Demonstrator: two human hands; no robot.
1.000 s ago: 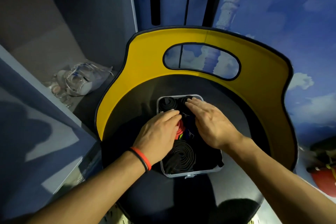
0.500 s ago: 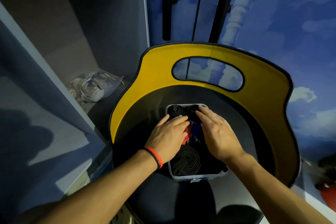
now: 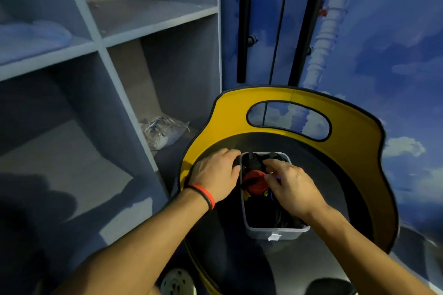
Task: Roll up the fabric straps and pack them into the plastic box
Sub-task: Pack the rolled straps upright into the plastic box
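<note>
since a second ago the left hand (image 3: 215,175) has slid off the straps and now sits outside the plastic box (image 3: 275,232), against its left wall near the far corner, while the view has tipped up to show more of the shelving. its fingers (image 3: 236,165) are curled at the rim there, but the blur hides whether they actually grip the wall. a red and black wristband (image 3: 206,196) circles that wrist. the right hand (image 3: 292,187) hangs over the middle of the box, fingers bent with the tips down among the straps just beside the red rolled strap (image 3: 256,182); i cannot tell whether they pinch anything. black rolled straps (image 3: 254,160) stand packed at the far end of the box, and the near end is too dark to read. the box rests on the dark seat of a chair with a yellow back (image 3: 359,132) that has an oval cut-out. to the left stands a grey shelf unit (image 3: 107,38), with a clear plastic bag (image 3: 163,132) lying in a lower compartment. behind the chair is a wall painted with clouds (image 3: 395,55).
</note>
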